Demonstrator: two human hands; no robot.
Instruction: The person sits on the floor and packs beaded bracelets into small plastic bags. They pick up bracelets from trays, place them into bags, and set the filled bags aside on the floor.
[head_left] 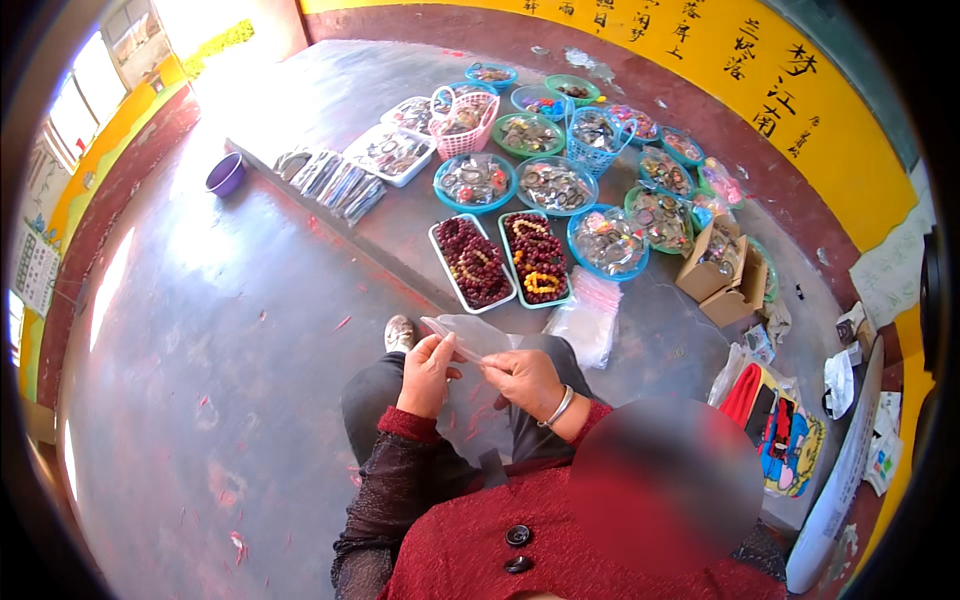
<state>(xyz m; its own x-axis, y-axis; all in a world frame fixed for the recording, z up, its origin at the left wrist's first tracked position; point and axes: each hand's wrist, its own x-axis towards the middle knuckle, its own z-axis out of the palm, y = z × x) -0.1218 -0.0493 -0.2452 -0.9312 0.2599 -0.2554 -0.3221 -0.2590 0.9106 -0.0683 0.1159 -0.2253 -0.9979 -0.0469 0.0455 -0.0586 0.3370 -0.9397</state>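
Note:
A clear plastic bag (470,333) is held between my two hands above my lap. My left hand (428,375) pinches one edge of it with thumb and fingers. My right hand (528,380), with a silver bangle at its wrist, grips the other side. Beyond my knees, two trays stand side by side: a white-rimmed tray (510,302) of dark red bead bracelets and a green-rimmed tray (568,296) of dark red and yellow ones. A stack of clear plastic bags (585,330) lies on the floor beside my right knee.
Several basins and baskets of small packed items stand farther off, among them a pink basket (467,128) and a blue basin (612,272). An open cardboard box (712,262) sits to the right. A purple bucket (226,175) stands at left, near flat packets (338,186). A colourful bag (785,440) lies at right.

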